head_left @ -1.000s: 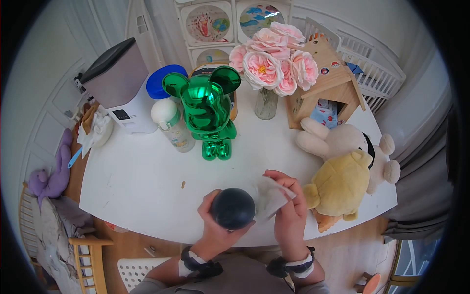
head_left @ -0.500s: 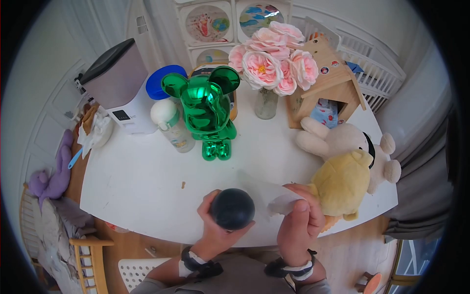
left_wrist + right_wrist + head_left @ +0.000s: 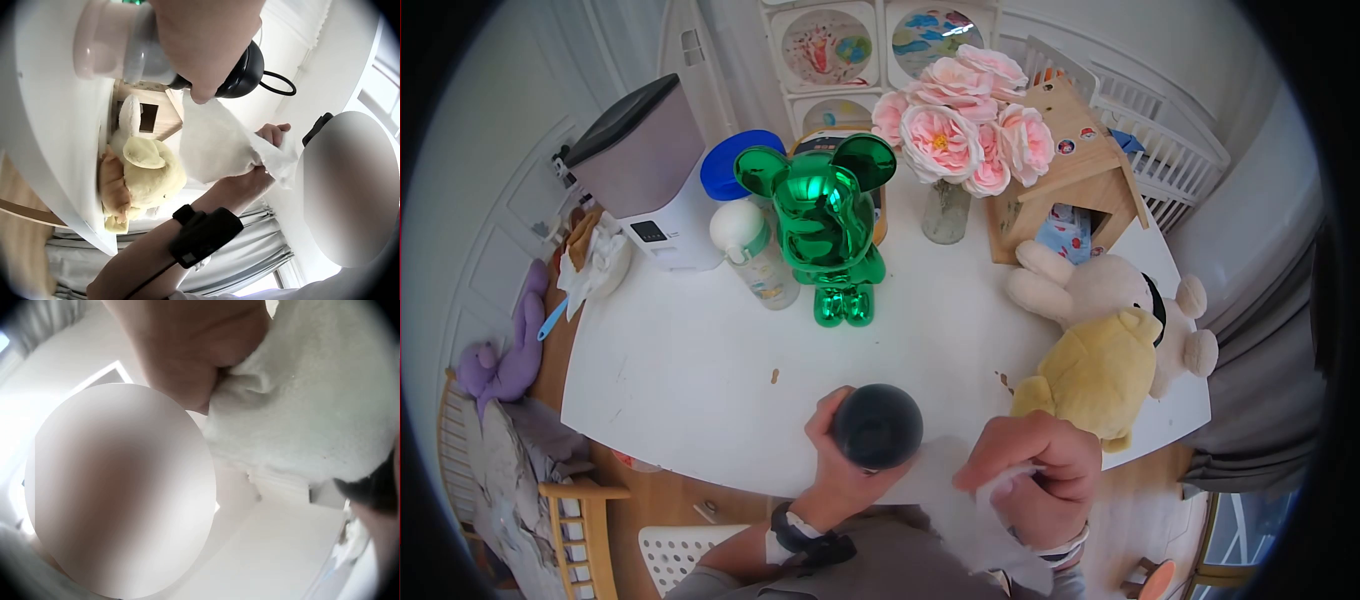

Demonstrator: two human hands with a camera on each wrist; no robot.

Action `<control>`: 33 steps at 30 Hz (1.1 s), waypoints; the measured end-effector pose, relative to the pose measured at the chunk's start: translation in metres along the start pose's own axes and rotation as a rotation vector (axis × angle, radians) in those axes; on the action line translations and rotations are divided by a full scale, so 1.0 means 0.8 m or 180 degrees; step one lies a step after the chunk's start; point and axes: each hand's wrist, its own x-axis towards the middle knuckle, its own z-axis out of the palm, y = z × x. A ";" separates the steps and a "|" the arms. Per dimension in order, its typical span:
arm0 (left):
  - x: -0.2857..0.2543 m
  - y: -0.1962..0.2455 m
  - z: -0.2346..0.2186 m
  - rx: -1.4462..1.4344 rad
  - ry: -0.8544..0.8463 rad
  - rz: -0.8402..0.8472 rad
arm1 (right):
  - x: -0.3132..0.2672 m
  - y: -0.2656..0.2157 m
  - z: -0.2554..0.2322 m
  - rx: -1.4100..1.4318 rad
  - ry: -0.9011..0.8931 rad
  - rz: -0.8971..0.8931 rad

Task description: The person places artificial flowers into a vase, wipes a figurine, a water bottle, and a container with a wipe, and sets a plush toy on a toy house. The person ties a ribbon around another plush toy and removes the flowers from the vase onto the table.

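Note:
My left hand (image 3: 847,478) grips an upright bottle by its upper part, near the table's front edge. The bottle's black domed lid (image 3: 878,427) faces up in the head view. From the left wrist, its pinkish body (image 3: 103,40) shows below the hand, and a thin black loop (image 3: 278,83) sticks out from the lid. To the right of the bottle, my right hand (image 3: 1045,470) pinches a white tissue (image 3: 215,140) between thumb and fingers. The tissue hangs down toward the lap and fills much of the right wrist view.
A yellow plush toy (image 3: 1100,375) lies right of the hands, against a cream plush toy (image 3: 1090,285). Behind stand a shiny green bear figure (image 3: 825,230), a clear drinking bottle (image 3: 767,278), a flower vase (image 3: 945,215), a wooden house (image 3: 1025,215) and a white dispenser (image 3: 668,240).
My right hand has moved right and back toward the body, drawing the tissue away from beside the bottle. Brown marks beside the yellow toy have come into view. My left hand stays put.

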 end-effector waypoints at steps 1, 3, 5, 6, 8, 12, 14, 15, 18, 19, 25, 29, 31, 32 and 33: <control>-0.003 -0.005 0.001 -0.0180 -0.0010 -0.0114 | 0.001 -0.004 -0.002 0.0445 -0.0195 0.0250; -0.011 -0.017 0.005 -0.0370 -0.0024 -0.0225 | 0.008 -0.001 0.013 0.0565 0.0123 0.0355; -0.020 -0.036 0.009 -0.0645 -0.0004 -0.0533 | 0.021 0.013 0.033 0.0729 0.0643 0.0378; -0.025 -0.046 0.010 -0.0780 0.0007 -0.0687 | 0.029 0.025 0.036 0.0727 0.0646 0.0377; -0.031 -0.061 0.012 -0.1046 0.0034 -0.0991 | 0.047 0.047 0.037 -0.0131 0.0871 0.0201; -0.003 -0.008 0.002 -0.0281 -0.0042 -0.0018 | 0.074 0.087 0.027 -0.1755 0.0741 -0.0286; -0.006 -0.015 0.003 -0.0348 0.0034 -0.0038 | 0.074 0.093 0.023 -0.2795 0.0568 -0.0916; -0.007 -0.017 0.003 -0.0398 0.0034 -0.0056 | 0.066 0.093 0.023 -0.2817 0.0511 -0.0553; -0.010 -0.019 0.004 -0.0476 0.0074 -0.0075 | 0.051 0.079 0.024 -0.1923 0.0256 0.0033; -0.009 -0.020 0.005 -0.0490 0.0116 -0.0047 | 0.043 0.074 0.026 -0.1931 0.0260 0.0041; -0.014 -0.025 0.008 -0.0280 0.0108 -0.0042 | 0.008 0.073 0.025 -0.2218 -0.0279 -0.0390; -0.020 -0.035 -0.012 0.0351 -0.0990 0.0127 | 0.035 0.085 0.007 -0.1524 -0.1149 -0.0545; -0.021 -0.046 -0.028 -0.0288 -0.1412 -0.0415 | 0.052 0.102 -0.005 -0.1018 -0.1510 -0.0506; -0.021 -0.053 -0.035 -0.0932 -0.1811 -0.0972 | 0.058 0.105 -0.008 -0.0500 -0.1875 -0.0458; -0.022 -0.056 -0.040 -0.1582 -0.2192 -0.1537 | 0.064 0.106 -0.003 -0.0574 -0.1925 -0.0481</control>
